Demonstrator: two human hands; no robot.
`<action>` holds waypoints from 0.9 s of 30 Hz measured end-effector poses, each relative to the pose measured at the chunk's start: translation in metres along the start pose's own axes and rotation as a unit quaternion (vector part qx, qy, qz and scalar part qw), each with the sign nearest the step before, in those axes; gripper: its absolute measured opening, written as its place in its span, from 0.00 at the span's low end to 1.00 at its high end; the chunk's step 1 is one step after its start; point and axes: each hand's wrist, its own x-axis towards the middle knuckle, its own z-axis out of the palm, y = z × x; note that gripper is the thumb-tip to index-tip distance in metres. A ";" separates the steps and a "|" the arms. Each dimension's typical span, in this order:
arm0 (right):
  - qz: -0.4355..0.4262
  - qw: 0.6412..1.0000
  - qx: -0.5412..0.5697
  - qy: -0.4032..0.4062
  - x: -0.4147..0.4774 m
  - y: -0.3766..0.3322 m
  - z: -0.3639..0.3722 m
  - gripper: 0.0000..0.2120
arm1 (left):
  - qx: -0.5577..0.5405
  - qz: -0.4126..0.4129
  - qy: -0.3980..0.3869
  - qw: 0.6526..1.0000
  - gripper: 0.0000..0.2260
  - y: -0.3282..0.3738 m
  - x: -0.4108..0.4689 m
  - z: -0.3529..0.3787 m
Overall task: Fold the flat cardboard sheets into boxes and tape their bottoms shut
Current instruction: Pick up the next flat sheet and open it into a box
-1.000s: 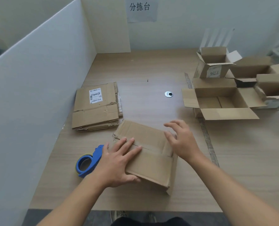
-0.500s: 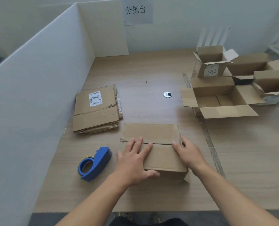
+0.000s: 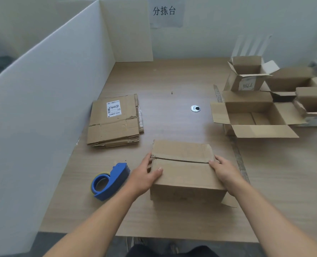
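A folded cardboard box (image 3: 183, 173) stands upside down near the front of the table, its two bottom flaps meeting at an untaped seam across the top. My left hand (image 3: 144, 173) holds its left end, thumb lying on the near flap and fingers down the side. My right hand (image 3: 223, 170) holds the right end, fingers at the seam's right tip. A blue tape dispenser (image 3: 109, 180) lies on the table just left of my left hand. A stack of flat cardboard sheets (image 3: 113, 121) lies farther back on the left.
Several open folded boxes (image 3: 254, 115) crowd the right side of the wooden table (image 3: 172, 80). A white partition wall (image 3: 42, 108) runs along the left edge. A round metal grommet (image 3: 195, 108) sits mid-table. The table's front edge is close below the box.
The box has been squared up facing me. Both hands slid off its top flaps to its left and right ends.
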 end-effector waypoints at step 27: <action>0.021 0.985 0.169 -0.019 0.001 0.037 -0.047 0.18 | -0.213 -0.080 -0.159 0.961 0.12 -0.006 0.002 0.020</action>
